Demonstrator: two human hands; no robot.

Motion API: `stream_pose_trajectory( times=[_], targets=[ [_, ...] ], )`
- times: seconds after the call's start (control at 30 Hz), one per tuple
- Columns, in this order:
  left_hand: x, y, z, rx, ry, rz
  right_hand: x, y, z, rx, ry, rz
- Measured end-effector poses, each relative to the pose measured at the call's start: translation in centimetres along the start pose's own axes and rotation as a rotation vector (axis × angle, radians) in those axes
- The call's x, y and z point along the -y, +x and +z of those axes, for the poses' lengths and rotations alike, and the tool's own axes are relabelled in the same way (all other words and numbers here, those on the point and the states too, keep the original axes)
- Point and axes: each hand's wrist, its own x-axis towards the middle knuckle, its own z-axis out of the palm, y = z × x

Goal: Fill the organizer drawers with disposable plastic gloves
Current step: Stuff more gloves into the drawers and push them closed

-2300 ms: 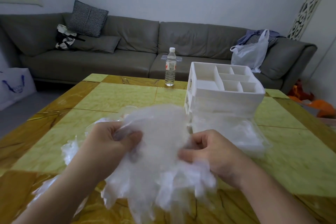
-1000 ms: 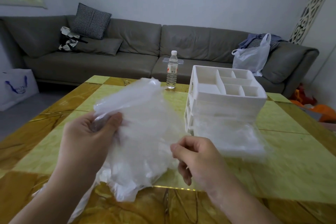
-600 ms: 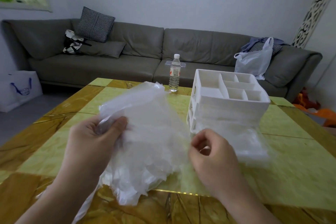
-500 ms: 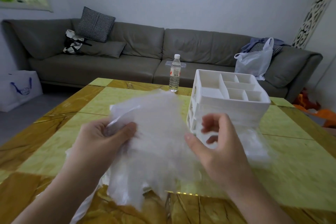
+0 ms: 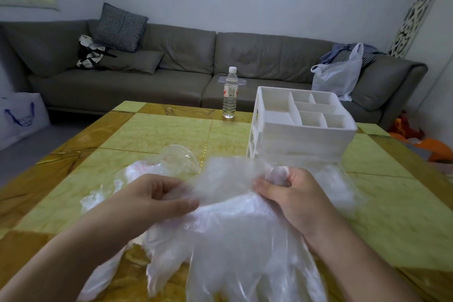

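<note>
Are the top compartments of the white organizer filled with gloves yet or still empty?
Empty. The organizer shows bare white floors in every open top compartment; the gloves are in both hands, in front of it.

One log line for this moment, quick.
left hand: grips gloves | right hand: grips gloves | organizer: on table, top tray unfilled

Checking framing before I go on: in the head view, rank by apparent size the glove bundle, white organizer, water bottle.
1. glove bundle, though it is nearest the camera
2. white organizer
3. water bottle, farthest away
</note>
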Motion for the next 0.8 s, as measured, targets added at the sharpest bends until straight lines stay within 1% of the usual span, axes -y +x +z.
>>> stream_pose_trajectory(
  times=[0.07, 0.13, 0.17, 0.2, 0.27, 0.3, 0.33, 0.37, 0.4, 0.43, 0.47, 0.5, 0.53, 0.57, 0.6, 0.63, 0.67, 0.73, 0.77, 0.8],
  targets=[
    [-0.7, -0.4, 0.8, 0.019, -0.085, -0.013, -0.1, -0.3, 0.3, 0.045, -0.036, -0.002],
    [-0.5, -0.3, 1.8, 0.034, -0.026, -0.031, 0.1, -0.8, 1.1, 0.132, -0.045, -0.005],
    [-0.3, -0.2, 2.2, 0.001, 0.025, -0.026, 0.1, -0.9, 1.4, 0.159, -0.054, -0.002],
    [-0.2, -0.1, 2.5, -0.064, 0.049, -0.017, 0.1, -0.8, 1.5, 0.155, -0.067, -0.014],
    [-0.1, 0.0, 2.5, -0.233, 0.046, 0.01, 0.4, -1.1, 1.5, 0.022, -0.178, -0.097],
    [-0.4, 0.0, 2.3, -0.323, 0.041, 0.044, 0.9, -1.3, 1.4, -0.1, -0.288, -0.18],
    [-0.6, -0.2, 2.2, -0.416, 0.058, 0.102, 1.4, -1.7, 1.2, -0.241, -0.391, -0.296],
    [-0.7, -0.3, 2.1, -0.512, 0.121, 0.19, 2.0, -2.2, 1.0, -0.353, -0.441, -0.422],
    [-0.7, -0.5, 2.0, -0.617, 0.23, 0.299, 2.5, -2.5, 0.9, -0.373, -0.433, -0.476],
    [-0.5, -0.6, 2.0, -0.711, 0.384, 0.42, 3.0, -2.9, 0.9, -0.28, -0.347, -0.443],
    [-0.3, -0.8, 2.1, -0.76, 0.56, 0.54, 3.6, -3.2, 1.2, -0.115, -0.199, -0.337],
    [-0.3, -1.0, 2.7, -0.749, 0.707, 0.646, 3.8, -3.4, 1.6, 0.069, -0.014, -0.196],
    [-0.1, -1.0, 3.6, -0.705, 0.827, 0.731, 4.0, -3.4, 2.0, 0.194, 0.127, -0.036],
    [0.3, -0.9, 4.7, -0.634, 0.914, 0.789, 4.2, -3.5, 2.4, 0.275, 0.21, 0.092],
    [0.7, -0.7, 5.8, -0.578, 0.976, 0.821, 4.0, -3.4, 2.6, 0.307, 0.235, 0.169],
    [1.0, -0.5, 6.7, -0.547, 1.011, 0.813, 3.7, -3.2, 2.9, 0.277, 0.216, 0.199],
    [1.3, -0.3, 7.6, -0.537, 1.03, 0.801, 3.3, -3.0, 3.0, 0.209, 0.155, 0.198],
    [2.1, -0.1, 8.8, -0.528, 1.036, 0.783, 2.5, -2.6, 3.1, 0.048, -0.07, 0.147],
    [2.4, 0.1, 9.2, -0.528, 1.039, 0.783, 2.3, -2.6, 3.0, -0.003, -0.163, 0.109],
    [2.8, 0.3, 9.4, -0.528, 1.05, 0.781, 2.1, -2.5, 2.8, -0.019, -0.214, 0.077]
  ],
)
